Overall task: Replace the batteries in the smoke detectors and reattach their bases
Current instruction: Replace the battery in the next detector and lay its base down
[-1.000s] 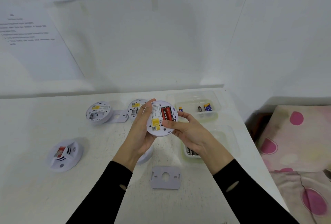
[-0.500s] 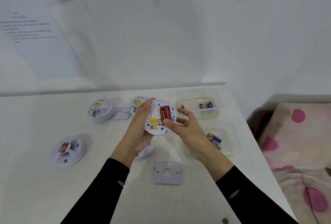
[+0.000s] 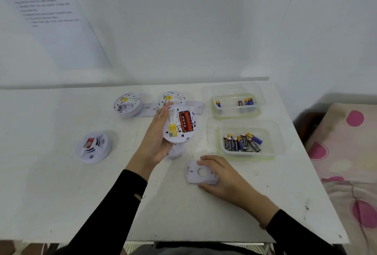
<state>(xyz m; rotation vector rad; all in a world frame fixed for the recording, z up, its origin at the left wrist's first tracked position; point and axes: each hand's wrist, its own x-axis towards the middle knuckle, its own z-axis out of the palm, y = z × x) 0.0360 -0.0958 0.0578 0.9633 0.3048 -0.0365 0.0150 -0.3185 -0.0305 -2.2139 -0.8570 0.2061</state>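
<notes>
Fingers (image 3: pixel 162 111) of the left hand (image 3: pixel 155 142) are wrapped round the rim of one smoke detector (image 3: pixel 179 132), which is held above the worktop (image 3: pixel 61 193) with its back turned up. Two red batteries (image 3: pixel 185 122) are seated side by side in its open compartment. Fingers (image 3: pixel 208 158) and thumb of the right hand (image 3: pixel 224 175) are closed over the far and near edges of one base plate (image 3: pixel 201 173), which lies flat on the worktop towards its front.

Five smoke detectors are counted in all. At the left, one front-up detector (image 3: pixel 93 147) is set apart from the others, and a red part is seen on it. At the back, two units lie back-up: the back-left detector (image 3: pixel 127 104) and the back-centre detector (image 3: pixel 172 97), the latter partly covered by the held unit. A fifth detector (image 3: pixel 175 151) is largely hidden below the held unit and the left palm.

Three base plates are counted: the one gripped, a second plate (image 3: pixel 149 109) between the two rear units, and a third plate (image 3: pixel 196 106) just right of the back-centre detector.

To the right, two clear containers are placed one behind the other. Four loose batteries (image 3: pixel 250 101) are made out in the far container (image 3: pixel 236 117). A battery heap (image 3: pixel 242 142), whose number cannot be told, is held in the near container (image 3: pixel 248 157). Beyond the worktop's right edge, a bed (image 3: pixel 346 142) with pink spots is seen.
</notes>
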